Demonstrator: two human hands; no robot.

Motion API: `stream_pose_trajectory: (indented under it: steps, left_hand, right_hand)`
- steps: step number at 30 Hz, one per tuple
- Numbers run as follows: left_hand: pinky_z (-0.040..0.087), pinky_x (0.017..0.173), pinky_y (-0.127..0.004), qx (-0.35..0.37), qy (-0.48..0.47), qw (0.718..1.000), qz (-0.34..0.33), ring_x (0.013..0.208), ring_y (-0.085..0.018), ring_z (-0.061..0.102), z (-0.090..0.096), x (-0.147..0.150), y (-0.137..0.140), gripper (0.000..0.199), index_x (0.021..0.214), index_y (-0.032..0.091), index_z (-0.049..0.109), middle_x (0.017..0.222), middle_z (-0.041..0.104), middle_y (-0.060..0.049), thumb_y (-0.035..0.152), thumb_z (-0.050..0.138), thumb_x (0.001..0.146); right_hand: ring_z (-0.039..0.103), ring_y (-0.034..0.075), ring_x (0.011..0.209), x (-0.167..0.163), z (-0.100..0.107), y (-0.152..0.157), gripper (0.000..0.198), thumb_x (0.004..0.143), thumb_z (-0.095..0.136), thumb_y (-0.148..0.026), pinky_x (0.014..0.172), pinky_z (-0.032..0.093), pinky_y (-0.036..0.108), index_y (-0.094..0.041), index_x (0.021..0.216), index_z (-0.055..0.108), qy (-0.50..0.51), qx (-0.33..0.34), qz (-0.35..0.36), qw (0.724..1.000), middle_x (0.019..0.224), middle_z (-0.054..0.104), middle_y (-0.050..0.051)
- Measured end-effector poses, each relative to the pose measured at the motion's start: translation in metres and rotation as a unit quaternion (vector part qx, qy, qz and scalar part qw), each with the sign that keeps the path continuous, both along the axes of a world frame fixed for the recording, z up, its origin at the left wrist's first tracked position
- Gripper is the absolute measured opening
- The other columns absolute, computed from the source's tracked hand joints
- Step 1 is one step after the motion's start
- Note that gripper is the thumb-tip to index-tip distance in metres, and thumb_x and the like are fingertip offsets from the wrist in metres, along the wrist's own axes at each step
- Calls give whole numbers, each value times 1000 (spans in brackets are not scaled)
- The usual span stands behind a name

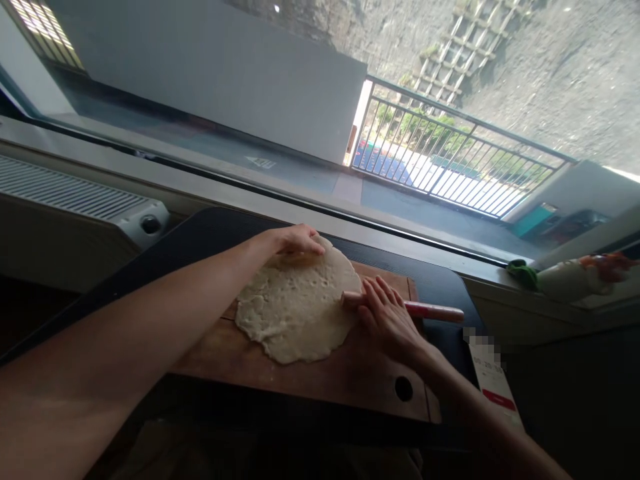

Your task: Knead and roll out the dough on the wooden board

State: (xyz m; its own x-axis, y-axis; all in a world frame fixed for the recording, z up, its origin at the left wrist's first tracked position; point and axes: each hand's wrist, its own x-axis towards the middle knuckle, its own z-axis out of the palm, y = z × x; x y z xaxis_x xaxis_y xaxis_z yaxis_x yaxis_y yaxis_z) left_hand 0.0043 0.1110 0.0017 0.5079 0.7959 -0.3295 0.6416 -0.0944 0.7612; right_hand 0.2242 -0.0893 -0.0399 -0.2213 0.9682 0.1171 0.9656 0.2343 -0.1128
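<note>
A flat, roughly round sheet of dough with a bumpy surface and an uneven rim lies on a wooden board. My left hand is at the dough's far edge, its fingers curled and closed on that edge; the fingertips are partly hidden. At the dough's right side, my right hand rests over a wooden rolling pin. Its fingers stretch out flat across the pin, and the palm covers the middle. The pin's left end touches or overlaps the dough's right edge.
The board lies on a dark table by a window. A white radiator stands at left. A phone-like screen lies at the table's right. A green cloth and a pale container sit on the sill.
</note>
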Motion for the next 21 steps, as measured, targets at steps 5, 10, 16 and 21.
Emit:
stream_pose_trajectory:
  steps: [5,10,16,21]
  left_hand:
    - [32,44,-19,49,11,999,-21,48,-8,44,10,-19,-3,30,71,16,56,60,53,2,44,67,65]
    - [29,43,-20,13,115,990,-84,45,-8,41,19,-8,-3,30,63,15,59,51,48,3,38,76,51]
    - [40,55,-20,114,61,991,-47,66,-14,57,13,0,3,43,90,17,65,80,66,-2,49,66,62]
    - [35,53,-23,138,193,971,12,65,-18,55,13,-20,18,46,65,14,65,64,60,-4,57,71,51]
  right_hand:
    - [41,25,123,15,26,29,36,93,41,-35,101,33,40,-20,124,53,52,-30,50,997,129,53,9]
    - [52,20,96,33,26,-2,23,86,51,-21,85,40,32,-21,106,61,73,-43,34,996,103,58,7]
    - [51,18,89,50,10,-8,19,85,50,-18,80,39,29,-21,102,58,114,-20,-33,993,98,56,5]
    - [51,17,87,52,7,-6,18,85,50,-20,79,38,28,-21,101,58,118,-24,-31,992,96,55,5]
